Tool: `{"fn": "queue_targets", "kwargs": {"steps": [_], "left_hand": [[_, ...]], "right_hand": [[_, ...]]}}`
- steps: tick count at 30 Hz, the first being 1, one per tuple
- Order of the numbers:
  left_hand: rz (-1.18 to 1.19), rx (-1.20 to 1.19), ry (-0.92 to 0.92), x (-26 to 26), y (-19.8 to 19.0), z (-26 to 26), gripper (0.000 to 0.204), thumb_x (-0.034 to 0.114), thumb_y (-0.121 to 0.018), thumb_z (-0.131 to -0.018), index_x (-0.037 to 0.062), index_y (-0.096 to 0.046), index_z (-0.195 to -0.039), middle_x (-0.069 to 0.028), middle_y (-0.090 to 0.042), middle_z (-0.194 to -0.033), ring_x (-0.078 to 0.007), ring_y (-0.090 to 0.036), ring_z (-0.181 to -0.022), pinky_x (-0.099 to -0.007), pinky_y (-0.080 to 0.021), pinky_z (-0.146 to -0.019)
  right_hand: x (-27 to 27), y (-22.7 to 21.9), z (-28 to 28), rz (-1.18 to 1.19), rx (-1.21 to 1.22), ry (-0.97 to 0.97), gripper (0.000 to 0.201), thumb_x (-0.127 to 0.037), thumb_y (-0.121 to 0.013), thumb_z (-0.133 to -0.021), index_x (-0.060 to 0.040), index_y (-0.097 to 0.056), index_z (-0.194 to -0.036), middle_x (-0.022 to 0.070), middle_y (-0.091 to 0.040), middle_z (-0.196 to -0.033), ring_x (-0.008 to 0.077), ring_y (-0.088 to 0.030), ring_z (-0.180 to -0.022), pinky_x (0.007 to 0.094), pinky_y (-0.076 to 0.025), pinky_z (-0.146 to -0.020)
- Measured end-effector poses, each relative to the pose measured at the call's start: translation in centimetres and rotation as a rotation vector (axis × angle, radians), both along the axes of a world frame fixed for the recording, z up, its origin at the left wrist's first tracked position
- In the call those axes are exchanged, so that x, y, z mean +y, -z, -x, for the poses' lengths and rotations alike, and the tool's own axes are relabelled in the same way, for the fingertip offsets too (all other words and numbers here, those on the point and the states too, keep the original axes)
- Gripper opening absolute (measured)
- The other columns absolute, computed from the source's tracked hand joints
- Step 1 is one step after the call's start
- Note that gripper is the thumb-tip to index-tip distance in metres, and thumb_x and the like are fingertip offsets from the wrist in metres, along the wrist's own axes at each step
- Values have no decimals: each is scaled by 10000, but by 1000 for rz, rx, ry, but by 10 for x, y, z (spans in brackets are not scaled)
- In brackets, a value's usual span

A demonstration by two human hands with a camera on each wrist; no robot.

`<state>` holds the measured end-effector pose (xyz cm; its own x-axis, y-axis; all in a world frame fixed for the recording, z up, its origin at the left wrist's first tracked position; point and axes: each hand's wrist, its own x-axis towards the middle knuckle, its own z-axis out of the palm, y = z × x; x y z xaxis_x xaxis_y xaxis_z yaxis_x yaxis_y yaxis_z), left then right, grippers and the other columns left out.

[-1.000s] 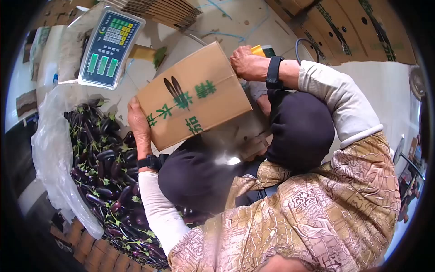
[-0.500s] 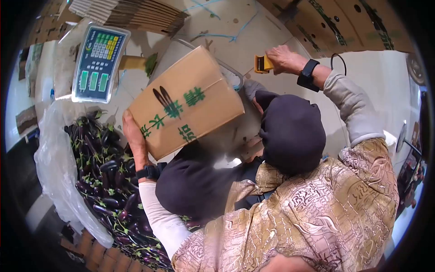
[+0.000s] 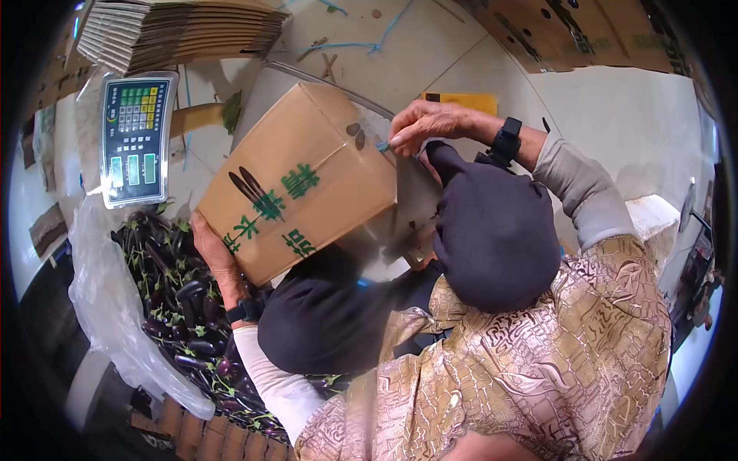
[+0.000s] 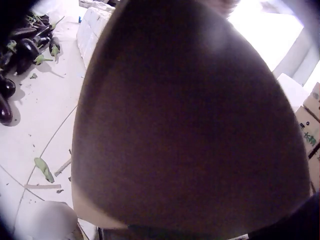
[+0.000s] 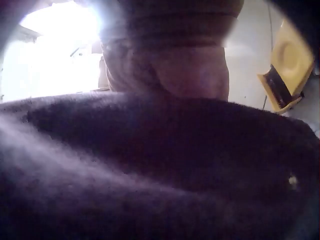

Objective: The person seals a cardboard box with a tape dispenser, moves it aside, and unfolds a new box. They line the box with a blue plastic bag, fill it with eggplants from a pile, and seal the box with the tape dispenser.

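A closed cardboard box (image 3: 288, 180), printed with green characters and dark eggplant shapes, leans at a slant before the knees. My left hand (image 3: 217, 253) grips its left end, thumb along the edge. In the left wrist view a shaded brown panel of the box (image 4: 190, 125) fills most of the frame. At the box's right end, thumb and forefinger of my right hand (image 3: 427, 127) pinch a small blue thing (image 3: 382, 146), whose kind I cannot tell. Just beyond that hand a yellow tape dispenser (image 3: 469, 101) lies on the floor; the right wrist view shows the dispenser (image 5: 290, 62) too.
Heaped eggplants (image 3: 184, 307) lie at the left beside clear plastic sheeting (image 3: 115, 307). A scale display (image 3: 138, 138) stands at the upper left, near stacked flat cartons (image 3: 184, 31). More cartons (image 3: 569, 34) line the far right. Dark-trousered knees (image 3: 496, 230) flank the box.
My right hand carried the tape dispenser away from the box's right side, put it on the floor and came back to the box end. The left hand keeps its grip.
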<state>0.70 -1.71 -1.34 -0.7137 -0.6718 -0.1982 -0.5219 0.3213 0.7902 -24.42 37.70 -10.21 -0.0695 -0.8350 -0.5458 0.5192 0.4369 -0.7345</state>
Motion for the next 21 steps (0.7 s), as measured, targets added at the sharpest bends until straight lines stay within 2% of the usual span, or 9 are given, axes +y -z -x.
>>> {"fn": "queue_targets", "kwargs": {"steps": [2, 6, 9, 10, 13, 15, 19, 21], "left_hand": [[-57, 16, -86, 12, -10, 8, 533, 426, -338, -1043, -20, -598, -1176, -110, -628, -1108, -196, -575, -1002, -332, -455, -894], [7, -30, -92, 16, -13, 9, 521, 413, -339, -1043, -19, -594, -1181, -107, -631, -1107, -194, -585, -991, -332, -462, -883], [-96, -13, -142, 22, -19, 14, 530, 425, -339, -1046, -18, -592, -1186, -102, -631, -1111, -190, -592, -976, -329, -469, -869], [-123, -21, -136, 23, -21, 15, 548, 435, -332, -1053, -22, -577, -1229, -102, -635, -1145, -188, -603, -1002, -316, -474, -887], [-164, -25, -145, 27, -23, 16, 569, 444, -320, -1061, -25, -562, -1274, -100, -640, -1180, -185, -614, -1025, -301, -478, -905], [-176, -25, -160, 24, -22, 14, 570, 444, -316, -1062, -23, -563, -1275, -100, -640, -1179, -184, -614, -1024, -299, -477, -904], [-163, -42, -171, 24, -22, 16, 570, 444, -316, -1062, -22, -563, -1280, -100, -641, -1179, -184, -613, -1020, -299, -478, -899], [-166, -48, -179, 22, -21, 13, 570, 444, -320, -1062, -23, -563, -1280, -99, -642, -1176, -185, -614, -1015, -299, -478, -897]], "right_hand": [[-6, 3, 0, -4, 25, -23, 249, -291, -704, -912, -52, -712, -978, 15, -694, -825, 88, -655, -765, 234, -526, -725], [-10, 10, 0, 35, 9, -64, 227, -268, -714, -902, -43, -708, -937, 13, -684, -786, 85, -637, -717, 237, -523, -690], [-10, 8, 1, 36, -9, -69, 221, -258, -714, -902, -38, -700, -912, 13, -681, -782, 77, -626, -685, 233, -520, -653], [-11, 7, 1, 33, -14, -68, 221, -258, -714, -902, -38, -700, -912, 13, -681, -782, 77, -626, -685, 233, -520, -653], [-9, 8, 2, 37, -92, -70, 212, -249, -715, -901, -38, -687, -902, 11, -674, -772, 63, -620, -664, 213, -515, -624], [-7, 11, 0, 35, -240, -6, 195, -232, -712, -904, -41, -672, -894, 7, -669, -763, 49, -615, -648, 194, -512, -607], [-13, 8, 1, 5, -200, -7, 188, -224, -707, -906, -44, -658, -887, 1, -661, -757, 45, -617, -651, 194, -518, -600], [-18, 3, 2, -30, -135, -94, 195, -230, -708, -905, -48, -646, -874, 4, -659, -766, 46, -614, -646, 210, -523, -583]]}}
